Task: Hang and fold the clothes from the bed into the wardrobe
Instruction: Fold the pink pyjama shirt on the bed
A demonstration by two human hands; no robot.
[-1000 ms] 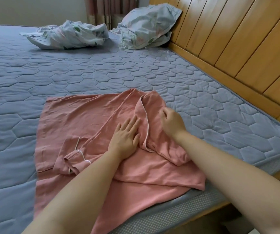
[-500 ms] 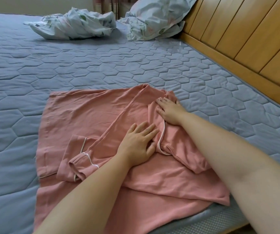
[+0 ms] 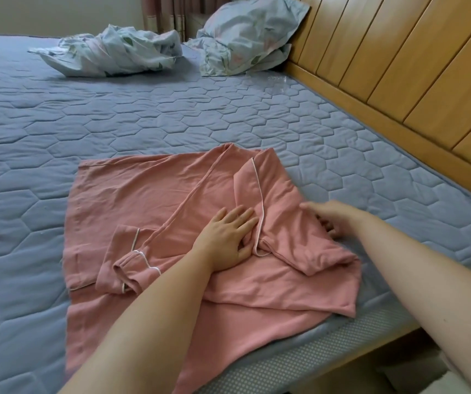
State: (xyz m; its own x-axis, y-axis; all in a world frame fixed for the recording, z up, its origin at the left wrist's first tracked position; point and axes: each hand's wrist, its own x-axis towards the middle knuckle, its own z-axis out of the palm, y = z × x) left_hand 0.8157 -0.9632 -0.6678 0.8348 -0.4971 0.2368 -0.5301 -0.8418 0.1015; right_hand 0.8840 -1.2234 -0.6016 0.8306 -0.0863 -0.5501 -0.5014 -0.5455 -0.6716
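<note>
Bed [image 3: 143, 123]: left hand [image 3: 225, 237] flat on pink garment [image 3: 132, 200], right hand [image 3: 334, 217] at edge

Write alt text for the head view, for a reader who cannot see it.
A person's left hand presses flat on a pink garment spread on a blue quilted bed, while the right hand touches its right edge. Beyond lie crumpled bedding and a pillow.

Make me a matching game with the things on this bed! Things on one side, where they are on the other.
1 pink shirt
2 left hand
3 pillow
4 right hand

a beside the wooden headboard
b flat on the shirt's middle
c spread on the blue mattress
d at the shirt's right edge

Pairs: 1-c, 2-b, 3-a, 4-d
</note>
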